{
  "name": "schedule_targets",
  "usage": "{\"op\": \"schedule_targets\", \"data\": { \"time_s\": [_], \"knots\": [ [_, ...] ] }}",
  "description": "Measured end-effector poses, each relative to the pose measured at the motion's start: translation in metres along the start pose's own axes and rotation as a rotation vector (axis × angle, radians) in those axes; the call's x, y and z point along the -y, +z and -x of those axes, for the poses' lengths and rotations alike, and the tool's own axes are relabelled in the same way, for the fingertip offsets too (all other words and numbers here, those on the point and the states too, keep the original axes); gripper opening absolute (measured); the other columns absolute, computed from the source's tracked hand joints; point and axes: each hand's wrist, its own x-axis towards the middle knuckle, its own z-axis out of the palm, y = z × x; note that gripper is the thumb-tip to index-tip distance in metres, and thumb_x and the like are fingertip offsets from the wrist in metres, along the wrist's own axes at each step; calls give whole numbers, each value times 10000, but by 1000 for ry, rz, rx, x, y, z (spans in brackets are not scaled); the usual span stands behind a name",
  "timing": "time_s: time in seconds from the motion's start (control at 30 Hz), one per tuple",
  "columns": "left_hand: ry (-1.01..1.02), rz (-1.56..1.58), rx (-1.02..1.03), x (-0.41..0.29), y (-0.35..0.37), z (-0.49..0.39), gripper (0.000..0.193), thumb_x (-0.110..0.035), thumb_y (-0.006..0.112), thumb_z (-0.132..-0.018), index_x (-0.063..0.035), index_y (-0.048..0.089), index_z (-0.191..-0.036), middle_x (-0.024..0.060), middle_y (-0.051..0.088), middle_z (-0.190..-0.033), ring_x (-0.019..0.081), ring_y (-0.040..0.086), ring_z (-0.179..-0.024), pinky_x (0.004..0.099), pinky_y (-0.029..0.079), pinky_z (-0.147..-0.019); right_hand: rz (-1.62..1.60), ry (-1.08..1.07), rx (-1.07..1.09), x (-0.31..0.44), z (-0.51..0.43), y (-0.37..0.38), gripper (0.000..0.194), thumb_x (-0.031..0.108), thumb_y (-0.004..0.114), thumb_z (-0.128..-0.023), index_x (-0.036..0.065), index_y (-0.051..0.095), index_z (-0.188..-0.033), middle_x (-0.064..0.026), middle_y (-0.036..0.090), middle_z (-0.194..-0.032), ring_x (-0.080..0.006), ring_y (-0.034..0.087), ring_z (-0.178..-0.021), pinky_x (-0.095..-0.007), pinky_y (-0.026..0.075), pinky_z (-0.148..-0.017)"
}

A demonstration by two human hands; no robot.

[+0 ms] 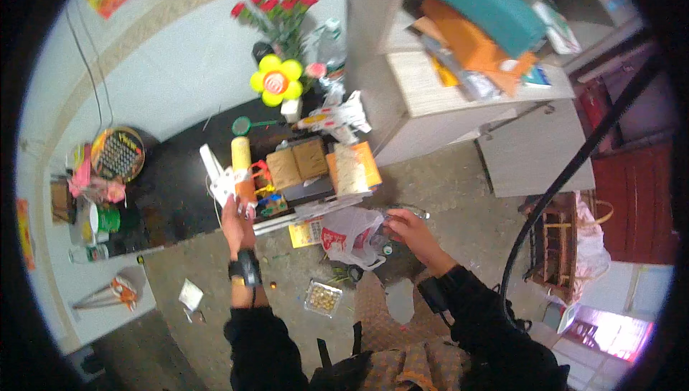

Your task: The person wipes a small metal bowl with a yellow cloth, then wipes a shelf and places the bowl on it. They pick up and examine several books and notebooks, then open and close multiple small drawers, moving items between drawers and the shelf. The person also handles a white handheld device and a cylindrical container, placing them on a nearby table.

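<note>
My left hand [238, 227] is at the near edge of the black table, its fingers against the lower end of a yellow and orange cylinder [242, 165]. A white power strip [218, 176] lies just left of the cylinder. Blur hides whether these fingers grip anything. My right hand [412, 232] has its fingers curled at the upper right edge of a translucent plastic bag [344, 229] with red print. The bag is in front of the table, above the floor. Right of the cylinder are small coloured plastic pieces [264, 189] and an opened brown cardboard box [296, 164].
Red flowers [282, 3], a yellow flower-shaped item [276, 81] and a white toy aircraft [339, 119] crowd the table's back right. A cabinet [430, 79] stands at right. On the floor [199, 251] lies a clear tray of small round items [323, 298]. A black cable [565, 170] crosses the view.
</note>
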Motion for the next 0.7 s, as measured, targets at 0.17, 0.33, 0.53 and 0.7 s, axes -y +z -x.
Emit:
{"op": "schedule_targets", "data": {
  "time_s": [0.17,0.33,0.53,0.7],
  "knots": [
    [-574,660,524,0,82,120,118,-137,521,-880,-90,546,-986,9,559,-876,105,532,-749,236,442,-696,-74,-184,27,85,25,-16,313,198,487,-905,73,470,-1192,-44,583,-1058,-115,556,-942,-251,423,-786],
    [-463,359,295,-14,171,192,153,-149,535,-873,-103,556,-1017,20,602,-930,175,549,-864,315,440,-760,-45,-368,-39,174,63,-65,300,189,514,-891,73,490,-1166,-28,608,-1012,-105,573,-905,-239,433,-758],
    [-282,359,524,-45,271,228,172,-132,535,-878,-80,560,-1040,34,619,-917,151,569,-812,288,479,-714,-145,-828,-41,315,105,-158,303,210,537,-886,58,491,-1144,-39,612,-943,-111,577,-840,-243,460,-720],
    [-169,403,634,-45,351,260,193,-125,528,-879,-59,557,-1058,75,610,-923,188,574,-832,306,481,-738,84,-1137,-101,435,109,-211,313,173,557,-858,29,502,-1130,-48,615,-937,-113,576,-863,-246,458,-753]
  ]
}}
